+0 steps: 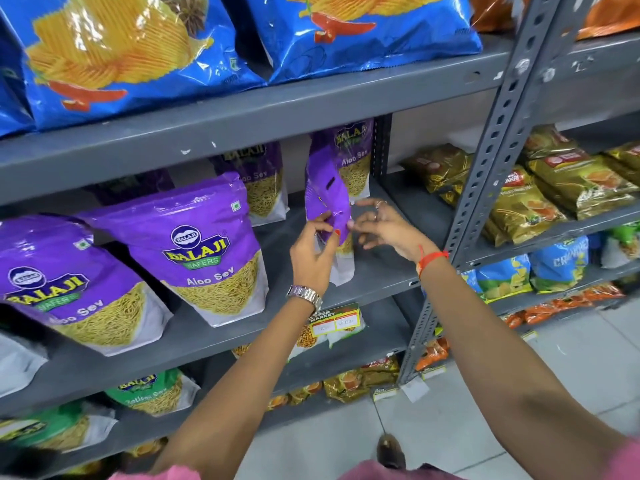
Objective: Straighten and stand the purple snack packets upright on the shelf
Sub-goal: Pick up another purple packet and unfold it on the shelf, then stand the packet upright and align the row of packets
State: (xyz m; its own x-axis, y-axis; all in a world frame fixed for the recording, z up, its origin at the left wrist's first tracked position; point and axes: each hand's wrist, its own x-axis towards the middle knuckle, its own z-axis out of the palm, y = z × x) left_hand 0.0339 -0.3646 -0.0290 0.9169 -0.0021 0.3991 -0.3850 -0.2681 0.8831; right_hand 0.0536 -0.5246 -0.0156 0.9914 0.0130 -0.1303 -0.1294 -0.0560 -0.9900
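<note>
The left hand (313,252) pinches the folded-over top of a purple packet (329,202), thumb and fingers clamped on the creased flap near its lower edge. A metal watch (304,295) sits on that wrist. The right hand (384,226) meets the same flap from the other side, its thumb and forefinger closed on the fold; the other fingers are spread loose, and a ring shows on one of them. A red thread (431,259) is tied round the right wrist.

The held packet stands on the grey shelf (374,271) near the right end of the bay, its pale base on the shelf board, its upper part bent forward and down. Just behind it a second packet (356,157) stands upright against the back. Another purple one (259,181) stands further left at the back. At the front, well to the left of the hands, a packet (207,251) leans back, and one more (69,289) beside it lies tilted further over.

Blue crisp bags (346,32) fill the shelf above. A price tag (336,322) hangs on the shelf edge below the left wrist. Green packets (149,393) sit on the shelf beneath. Right of the slotted upright (485,188), gold packs (554,188) fill the next bay.
</note>
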